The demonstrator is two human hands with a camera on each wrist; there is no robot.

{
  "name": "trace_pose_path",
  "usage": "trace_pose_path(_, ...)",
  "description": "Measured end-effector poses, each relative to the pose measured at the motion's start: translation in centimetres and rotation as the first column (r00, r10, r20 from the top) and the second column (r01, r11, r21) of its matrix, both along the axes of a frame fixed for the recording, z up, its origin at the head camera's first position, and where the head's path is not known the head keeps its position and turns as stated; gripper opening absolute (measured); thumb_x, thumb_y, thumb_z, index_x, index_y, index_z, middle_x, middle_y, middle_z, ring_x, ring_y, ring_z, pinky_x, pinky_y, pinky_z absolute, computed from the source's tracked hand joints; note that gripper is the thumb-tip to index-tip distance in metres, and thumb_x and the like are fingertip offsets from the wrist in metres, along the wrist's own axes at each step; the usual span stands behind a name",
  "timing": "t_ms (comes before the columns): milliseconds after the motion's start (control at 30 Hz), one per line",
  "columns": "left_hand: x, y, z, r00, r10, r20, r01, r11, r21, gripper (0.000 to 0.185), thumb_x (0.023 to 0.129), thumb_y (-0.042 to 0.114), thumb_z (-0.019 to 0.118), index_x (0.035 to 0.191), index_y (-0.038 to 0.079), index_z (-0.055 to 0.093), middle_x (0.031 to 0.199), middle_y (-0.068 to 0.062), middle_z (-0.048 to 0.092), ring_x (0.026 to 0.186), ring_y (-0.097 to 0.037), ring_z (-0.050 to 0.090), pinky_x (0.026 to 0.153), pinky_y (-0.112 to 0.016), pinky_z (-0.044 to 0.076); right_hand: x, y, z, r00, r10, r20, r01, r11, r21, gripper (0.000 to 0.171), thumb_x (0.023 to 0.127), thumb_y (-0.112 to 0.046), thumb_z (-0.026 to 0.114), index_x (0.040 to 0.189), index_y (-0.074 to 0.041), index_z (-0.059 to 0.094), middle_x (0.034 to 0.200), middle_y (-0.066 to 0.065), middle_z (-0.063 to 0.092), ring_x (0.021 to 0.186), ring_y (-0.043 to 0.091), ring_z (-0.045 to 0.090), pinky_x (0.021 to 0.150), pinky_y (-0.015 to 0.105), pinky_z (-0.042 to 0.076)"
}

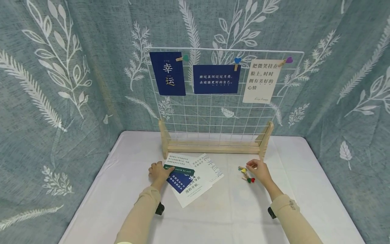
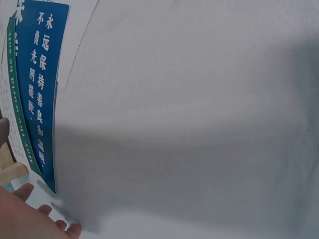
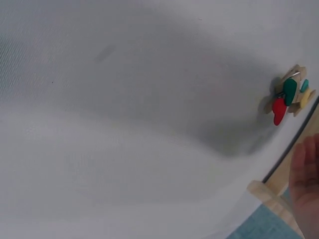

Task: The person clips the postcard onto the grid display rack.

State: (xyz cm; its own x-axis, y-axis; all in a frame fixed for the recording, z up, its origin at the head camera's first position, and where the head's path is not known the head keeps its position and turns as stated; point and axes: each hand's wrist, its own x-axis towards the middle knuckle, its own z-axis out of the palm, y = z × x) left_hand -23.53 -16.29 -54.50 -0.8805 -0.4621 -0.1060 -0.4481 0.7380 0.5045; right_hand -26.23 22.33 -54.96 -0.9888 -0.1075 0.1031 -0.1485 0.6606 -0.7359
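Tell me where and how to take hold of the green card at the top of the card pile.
Pinch the green card by its left end, beside the left hand, coming in low from the left. It lies flat and thin on the white table, so a thumb should probably slide under that edge to lift it off the other cards.

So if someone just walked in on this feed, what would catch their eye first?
Most likely the white wire grid standing on its wooden base at the back of the table, with three cards clipped along its top: two dark blue, one cream. Next, the loose stack of cards on the white tablecloth, where the left hand rests, and the little heap of heart-topped clothespins by the right hand.
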Motion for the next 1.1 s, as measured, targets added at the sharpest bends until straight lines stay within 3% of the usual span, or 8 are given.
trace_pose_path(200,0.6,-0.2,-0.3,0.997,-0.060,0.049,0.060,0.998,0.006,0.084,0.082,0.048,0.065,0.137,-0.008,0.036,0.141,-0.037,0.028,0.135,-0.057,0.015,0.107,-0.068,0.022,0.3,0.2,0.0,1.000,-0.005,-0.006,0.005,1.000,0.026,0.013,0.087,-0.003,0.061,0.092,0.009,0.064,0.090,0.023,0.067,0.082,0.033,0.064,0.076,0.043,0.053)
trace_pose_path(233,0.7,-0.1,-0.3,0.996,-0.072,0.056,0.072,0.997,0.006,0.087,0.080,0.051,0.066,0.138,-0.008,0.036,0.142,-0.037,0.027,0.134,-0.058,0.014,0.107,-0.068,0.021,0.3,0.3,0.0,1.000,-0.007,-0.004,0.007,1.000,0.026,0.013,0.087,-0.003,0.061,0.092,0.009,0.064,0.090,0.023,0.067,0.082,0.034,0.064,0.076,0.044,0.053)
trace_pose_path(267,0.4,-0.5,-1.5,0.997,-0.077,0.031,0.078,0.997,-0.019,0.095,0.079,0.063,0.060,0.138,-0.007,0.035,0.140,-0.038,0.027,0.133,-0.060,0.015,0.105,-0.069,0.022,0.3,0.3,0.0,1.000,-0.007,-0.005,0.007,1.000,0.026,0.013,0.087,-0.002,0.061,0.092,0.009,0.064,0.090,0.023,0.067,0.082,0.034,0.064,0.076,0.044,0.053)
trace_pose_path(433,0.6,-0.4,-1.2,0.996,-0.083,0.033,0.084,0.995,-0.045,0.097,0.076,0.066,0.062,0.138,-0.005,0.036,0.138,-0.036,0.032,0.131,-0.060,0.021,0.103,-0.068,0.027,0.4,0.0,-0.2,1.000,-0.021,-0.016,0.022,1.000,0.019,0.013,0.087,-0.002,0.062,0.091,0.010,0.064,0.088,0.024,0.067,0.081,0.034,0.063,0.076,0.043,0.053)
trace_pose_path(467,0.6,-0.4,-1.2,0.996,-0.081,0.032,0.082,0.995,-0.053,0.095,0.077,0.065,0.062,0.137,-0.005,0.037,0.137,-0.035,0.034,0.130,-0.060,0.022,0.103,-0.068,0.028,0.4,-0.1,-0.2,1.000,-0.025,-0.017,0.026,1.000,0.018,0.013,0.087,-0.003,0.062,0.091,0.010,0.064,0.088,0.023,0.067,0.082,0.034,0.063,0.076,0.043,0.053)
trace_pose_path(500,1.1,-0.1,0.1,0.995,-0.084,0.062,0.086,0.995,-0.043,0.089,0.077,0.053,0.068,0.137,-0.005,0.037,0.138,-0.035,0.034,0.131,-0.058,0.023,0.104,-0.067,0.028,0.5,-0.1,-0.2,0.999,-0.033,-0.016,0.033,0.999,0.017,0.013,0.087,-0.003,0.063,0.091,0.009,0.064,0.089,0.023,0.067,0.082,0.034,0.063,0.077,0.043,0.053)
trace_pose_path(800,1.3,0.5,-0.7,0.998,-0.053,0.038,0.055,0.997,-0.048,0.083,0.078,0.047,0.070,0.137,-0.003,0.039,0.146,-0.033,0.025,0.135,-0.057,0.016,0.108,-0.068,0.018,0.7,-0.1,-0.1,0.999,-0.048,-0.018,0.048,0.999,0.024,0.014,0.086,-0.005,0.063,0.091,0.009,0.065,0.090,0.023,0.067,0.088,0.037,0.061,0.083,0.050,0.050)
trace_pose_path(1100,1.4,0.5,-0.6,0.999,-0.048,-0.006,0.048,0.999,-0.001,0.076,0.078,0.038,0.073,0.134,-0.003,0.041,0.142,-0.033,0.030,0.133,-0.057,0.019,0.107,-0.070,0.017,0.9,-0.3,-0.1,0.999,-0.031,-0.009,0.031,0.999,0.027,0.015,0.087,-0.007,0.063,0.091,0.008,0.065,0.091,0.024,0.067,0.092,0.040,0.061,0.086,0.052,0.048)
